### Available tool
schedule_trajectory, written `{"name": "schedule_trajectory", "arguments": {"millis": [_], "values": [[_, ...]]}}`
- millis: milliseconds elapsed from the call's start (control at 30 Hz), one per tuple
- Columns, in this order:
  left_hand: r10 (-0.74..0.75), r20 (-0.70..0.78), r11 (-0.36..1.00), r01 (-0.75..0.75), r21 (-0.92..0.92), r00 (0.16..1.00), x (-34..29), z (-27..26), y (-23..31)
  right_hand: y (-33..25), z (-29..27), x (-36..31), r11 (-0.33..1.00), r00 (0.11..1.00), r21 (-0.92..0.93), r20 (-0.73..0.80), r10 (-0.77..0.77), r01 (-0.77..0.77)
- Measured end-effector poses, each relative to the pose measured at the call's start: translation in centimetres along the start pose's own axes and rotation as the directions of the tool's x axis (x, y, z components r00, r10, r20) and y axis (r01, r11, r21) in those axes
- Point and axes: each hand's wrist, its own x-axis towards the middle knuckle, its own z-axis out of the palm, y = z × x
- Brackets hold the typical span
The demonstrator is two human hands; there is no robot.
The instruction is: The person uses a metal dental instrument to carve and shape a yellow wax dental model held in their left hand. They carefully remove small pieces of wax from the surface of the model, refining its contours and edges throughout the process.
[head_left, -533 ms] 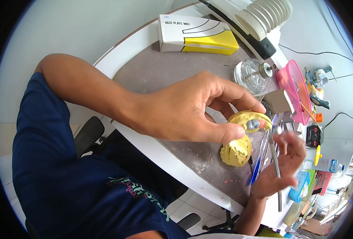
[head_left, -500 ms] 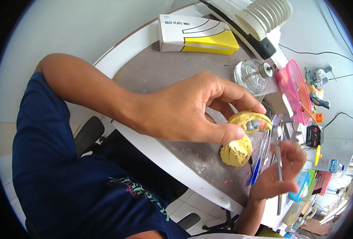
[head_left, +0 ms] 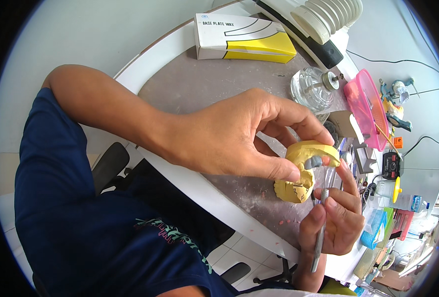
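My left hand (head_left: 234,136) is closed on a yellow dental cast (head_left: 304,150), its thumb on the near side and fingers on the far side. Grey wax-like teeth (head_left: 312,162) and a bit of pink material sit along the cast's edge. Below it, a second yellow dental cast (head_left: 293,190) rests on the table. My right hand (head_left: 339,220) grips a slim metal carving tool (head_left: 319,242) between thumb and fingers. The tool's upper end points toward the held cast; whether it touches is unclear. One right fingertip reaches the cast's right edge.
A white and yellow box (head_left: 246,42) lies at the back of the grey worktop (head_left: 180,89). Near it stand a glass spirit burner (head_left: 311,89) and a pink basket (head_left: 368,111). Several tools lie beyond my right hand, with a blue basket (head_left: 374,228) farther right.
My right hand has moved up and left to the held cast, bringing the carving tool with it. The left hand keeps its hold, with the cast slightly turned.
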Motion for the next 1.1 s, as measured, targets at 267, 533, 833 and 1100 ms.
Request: {"name": "schedule_trajectory", "arguments": {"millis": [267, 533, 833, 1100], "values": [[0.028, 0.003, 0.999, -0.028, -0.020, 1.000, 0.0, 0.1, -0.2, 0.0, 0.0, 0.2, 0.999, 1.000, -0.037, -0.005, -0.021, 0.021], [0.035, -0.002, 0.999, -0.035, -0.011, 0.999, 0.1, 0.1, -0.3, -0.1, 0.2, 0.3, 0.999, 1.000, -0.036, -0.016, -0.012, 0.012], [0.056, -0.034, 0.994, -0.053, 0.100, 0.998, 0.1, -0.1, -0.2, 0.1, 0.3, 0.2, 0.998, 0.995, -0.067, -0.099, -0.019, 0.013], [0.047, -0.048, 0.976, -0.036, 0.215, 0.998, -0.1, -0.1, 0.3, -0.4, -0.7, 0.1, 0.989, 0.990, -0.092, -0.092, 0.111, -0.120]]}}
